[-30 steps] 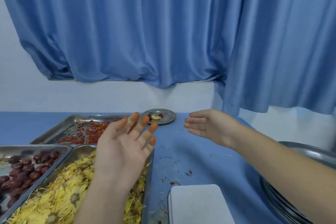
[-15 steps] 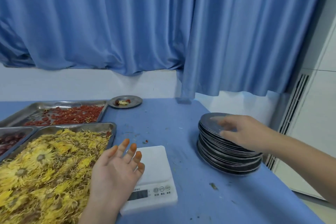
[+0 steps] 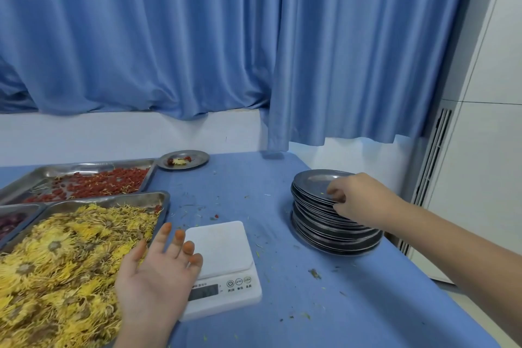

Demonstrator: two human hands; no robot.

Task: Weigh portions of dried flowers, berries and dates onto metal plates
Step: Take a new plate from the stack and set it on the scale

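Observation:
A stack of metal plates (image 3: 316, 207) stands on the right of the blue table. My right hand (image 3: 358, 197) pinches the near rim of the top plate. My left hand (image 3: 158, 277) hovers palm up with straight fingers over the left edge of the white scale (image 3: 223, 251), holding nothing; its fingertips are stained orange. A steel tray of yellow dried flowers (image 3: 65, 260) lies at the left, a tray of red berries (image 3: 93, 185) behind it, and a tray of dark dates (image 3: 11, 222) at the far left edge. One filled plate (image 3: 183, 160) sits at the back.
Blue curtains hang behind the table. A white cabinet (image 3: 480, 178) stands to the right, past the table's right edge. Crumbs of flowers and berries are scattered over the blue tabletop (image 3: 310, 305) around the scale.
The view swung right and down. My right hand went from the back plate to the plate stack, and its fingers now pinch the top plate's rim. My left hand dropped beside the scale.

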